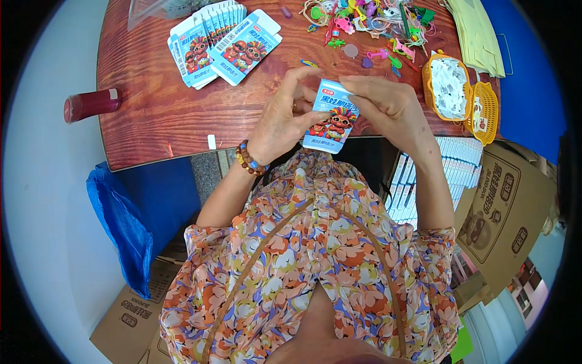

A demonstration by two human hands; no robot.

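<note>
Both my hands hold one small light-blue carton (330,124) with a cartoon picture, above the near edge of the wooden table (151,103). My left hand (284,112), with a bead bracelet on its wrist, pinches the carton's left side. My right hand (388,106) grips its top right corner, fingers curled over the flap. A fanned stack of flat cartons of the same kind (221,42) lies on the table at the far left.
A heap of small colourful plastic toys (364,24) lies at the far middle. An orange basket with white packets (448,88) stands at the right. A dark red bottle (91,104) lies at the left edge. Cardboard boxes (503,200) with packed cartons stand at my right; a blue bag (121,224) hangs at my left.
</note>
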